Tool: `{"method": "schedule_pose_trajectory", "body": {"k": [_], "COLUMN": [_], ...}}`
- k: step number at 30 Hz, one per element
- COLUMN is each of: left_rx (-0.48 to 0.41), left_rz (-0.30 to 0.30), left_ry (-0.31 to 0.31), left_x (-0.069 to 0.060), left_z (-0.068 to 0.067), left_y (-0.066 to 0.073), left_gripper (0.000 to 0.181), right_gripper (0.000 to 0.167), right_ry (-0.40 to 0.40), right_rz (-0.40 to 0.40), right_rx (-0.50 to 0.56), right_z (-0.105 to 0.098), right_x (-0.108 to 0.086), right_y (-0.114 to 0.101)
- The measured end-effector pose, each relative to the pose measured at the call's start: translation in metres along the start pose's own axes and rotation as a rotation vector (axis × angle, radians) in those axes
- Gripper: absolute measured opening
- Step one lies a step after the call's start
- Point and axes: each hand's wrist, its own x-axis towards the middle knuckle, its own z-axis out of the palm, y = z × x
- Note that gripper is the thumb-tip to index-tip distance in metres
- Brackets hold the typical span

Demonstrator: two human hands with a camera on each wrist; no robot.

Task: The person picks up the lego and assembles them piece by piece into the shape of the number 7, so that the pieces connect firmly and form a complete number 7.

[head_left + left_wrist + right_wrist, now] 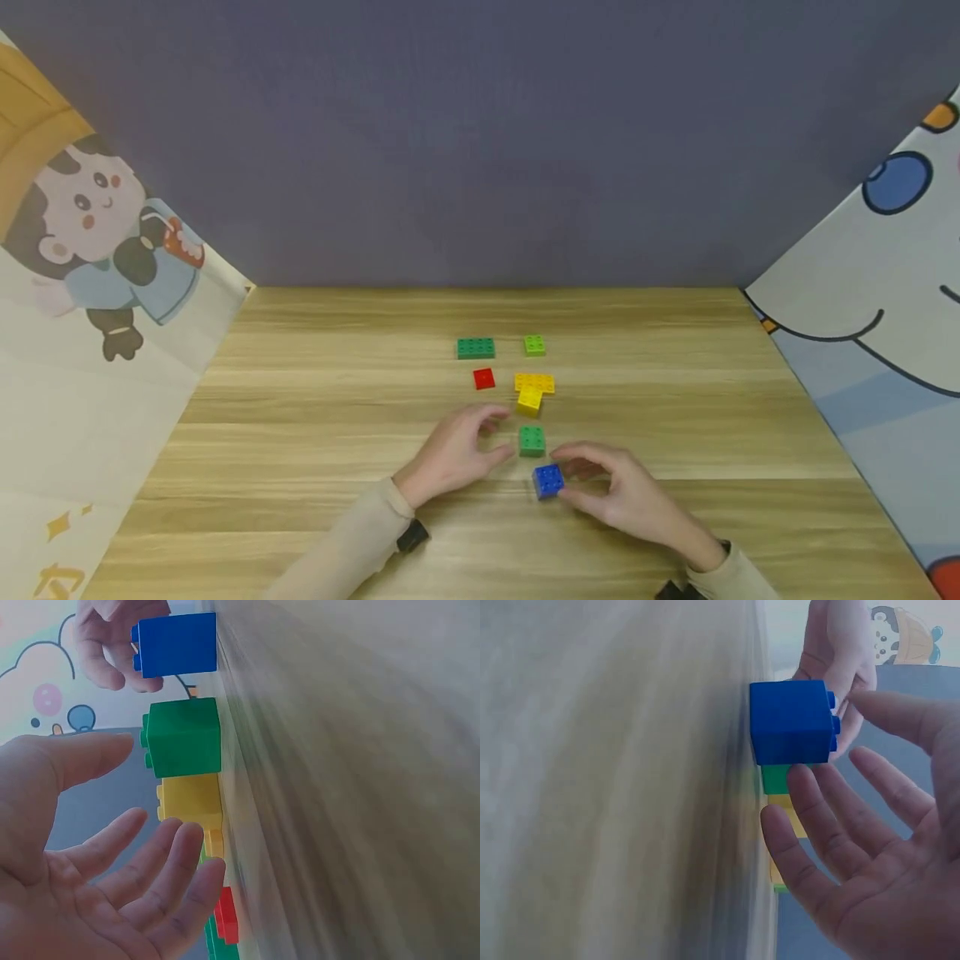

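Note:
A blue block (549, 481) with studs on top sits on the table between the hands, nearer the right one. My right hand (626, 493) is beside it, thumb and fingers spread; the right wrist view shows the palm facing the blue block (791, 722) without a grip on it. Just beyond stands a green block (532, 442), also studded. To its left my left hand (457, 450) hovers with fingers parted and nothing held. In the left wrist view its thumb points toward the green block (186, 739); whether it touches cannot be told.
Farther back are a yellow block (528, 403) against a flat yellow brick (535, 382), a small red piece (484, 379), a dark green brick (476, 348) and a lime brick (534, 345). A grey panel (495, 167) rises behind the wooden table (300, 400); printed panels flank it.

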Motion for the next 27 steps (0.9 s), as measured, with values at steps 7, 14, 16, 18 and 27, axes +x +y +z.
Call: {"method": "schedule_pose_trajectory", "body": {"k": [7, 14, 16, 18, 27], "left_rx": [0.033, 0.072, 0.08, 0.081, 0.072], "left_rz": [-0.013, 0.004, 0.0, -0.003, -0.012], "left_ry": [-0.024, -0.038, -0.037, -0.038, -0.051], "left_x": [0.009, 0.013, 0.013, 0.013, 0.015], "left_z": [0.005, 0.009, 0.009, 0.009, 0.011], "left_y": [0.005, 0.007, 0.007, 0.008, 0.007], "left_gripper": [0.05, 0.047, 0.045, 0.044, 0.039], "right_gripper": [0.045, 0.042, 0.041, 0.041, 0.037], "right_ry": [-0.016, -0.019, -0.019, -0.021, -0.029], "right_rz": [0.031, 0.028, 0.02, 0.018, 0.068], "right_rx": [0.019, 0.02, 0.019, 0.017, 0.015], "right_z": [0.003, 0.006, 0.007, 0.007, 0.006], "right_x": [0.001, 0.003, 0.004, 0.004, 0.004], "right_y": [0.003, 0.002, 0.002, 0.002, 0.002]}}
